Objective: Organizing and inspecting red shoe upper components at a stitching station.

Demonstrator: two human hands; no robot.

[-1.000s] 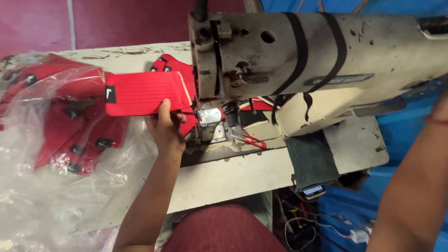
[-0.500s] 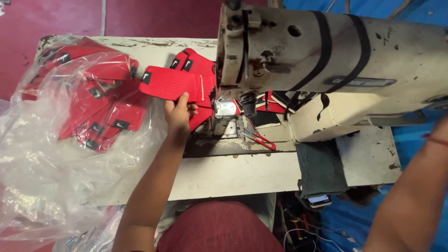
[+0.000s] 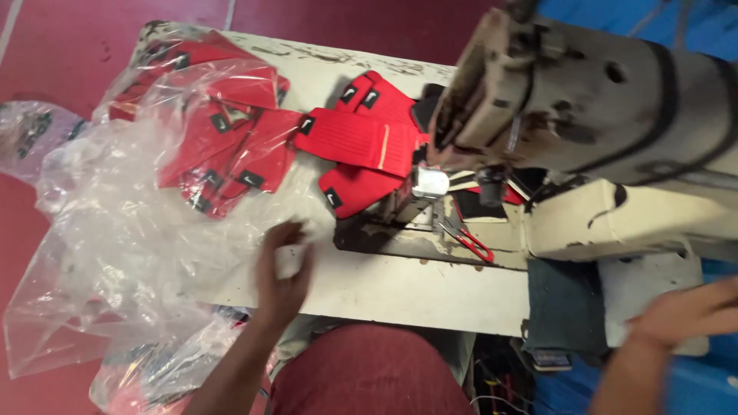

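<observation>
Left hand [image 3: 283, 273] withdrawn, empty; ribbed red sock [image 3: 357, 141] lies flat

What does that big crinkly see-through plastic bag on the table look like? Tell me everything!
The clear crumpled plastic bag is thin, shiny and wrinkled. It sprawls over the left end of the worn white table and hangs off its edge. Red fabric pieces with small black tags lie inside it. The person's left hand, blurred, is at its right edge.

red sock [image 3: 355, 140], flat beside sewing machine [image 3: 584, 107]
</observation>
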